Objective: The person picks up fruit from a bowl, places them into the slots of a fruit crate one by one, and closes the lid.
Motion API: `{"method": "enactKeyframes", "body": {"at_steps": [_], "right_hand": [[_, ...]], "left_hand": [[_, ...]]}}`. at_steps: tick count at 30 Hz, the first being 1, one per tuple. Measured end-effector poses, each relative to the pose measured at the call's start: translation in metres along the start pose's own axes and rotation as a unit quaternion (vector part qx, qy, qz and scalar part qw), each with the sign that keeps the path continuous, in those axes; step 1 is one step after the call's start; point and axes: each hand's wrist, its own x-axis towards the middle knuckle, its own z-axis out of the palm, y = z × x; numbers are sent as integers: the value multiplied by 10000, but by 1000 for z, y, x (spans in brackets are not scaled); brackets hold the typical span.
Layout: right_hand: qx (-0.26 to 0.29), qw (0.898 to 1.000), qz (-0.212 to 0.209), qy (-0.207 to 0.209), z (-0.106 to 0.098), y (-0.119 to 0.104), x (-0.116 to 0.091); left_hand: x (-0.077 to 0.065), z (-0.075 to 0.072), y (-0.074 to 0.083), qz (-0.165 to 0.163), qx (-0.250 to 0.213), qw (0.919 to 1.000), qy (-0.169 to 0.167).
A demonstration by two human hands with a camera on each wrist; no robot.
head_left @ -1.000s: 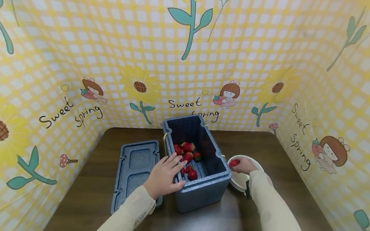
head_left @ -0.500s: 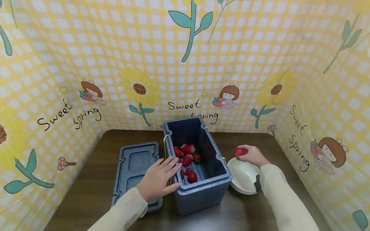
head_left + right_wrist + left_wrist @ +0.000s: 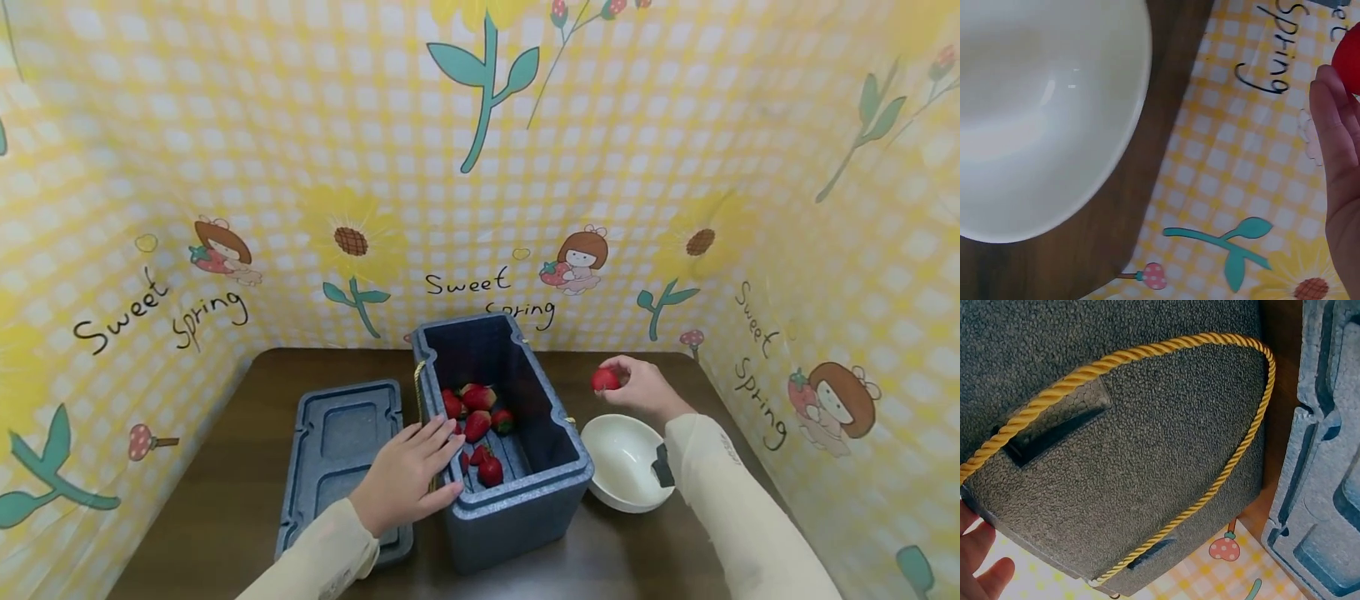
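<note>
My right hand point(image 3: 641, 387) pinches a red strawberry point(image 3: 604, 380) above the far rim of the white bowl point(image 3: 626, 450). In the right wrist view the strawberry point(image 3: 1349, 59) shows only partly, at the right edge. My left hand point(image 3: 408, 479) rests with spread, straight fingers on the left rim of the dark foam box point(image 3: 517, 517). Several strawberries point(image 3: 477, 426) lie on the floor of that box. The left wrist view shows the box's side wall point(image 3: 1166, 444), with a yellow rope handle point(image 3: 1179, 344) looped across it and fingertips point(image 3: 979, 544) at the rim.
The foam lid point(image 3: 341, 450) lies on the brown wooden table point(image 3: 217, 467), left of the box. Behind and at both sides hangs a yellow checked cloth point(image 3: 480, 208) with printed flowers. The bowl stands close against the box's right side.
My right hand has risen out of the bowl with the strawberry, then shifted slightly leftward. My left hand has slid back a little on the box rim and stays there.
</note>
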Motion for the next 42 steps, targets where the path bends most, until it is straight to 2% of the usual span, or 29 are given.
{"method": "enactKeyframes", "body": {"at_steps": [5, 9, 14, 21, 25, 31, 37, 42], "right_hand": [[-85, 9993, -345, 150, 8, -9, 4], [-138, 9983, -526, 202, 12, -15, 10], [75, 9983, -575, 8, 16, -25, 17], [-25, 9965, -836, -75, 20, -41, 29], [-88, 9959, -876, -222, 22, -54, 34], [-80, 9950, -927, -351, 24, -71, 46], [225, 9930, -1145, -162, 21, -88, 62], [461, 9926, -1111, -150, 28, -104, 73]], "left_hand": [[-11, 3, 0, 138, -10, 9993, 361], [-12, 0, 1, 184, 61, 9993, 321], [-13, 0, 2, 241, 216, 9990, 292], [-13, 6, 4, 387, 231, 9954, 849], [-13, 8, 5, 385, 245, 9944, 954], [-11, 5, 6, 274, 31, 9973, 683], [-4, 0, 6, 153, -59, 9996, 245], [-3, -5, 6, 21, -51, 10000, -30]]}}
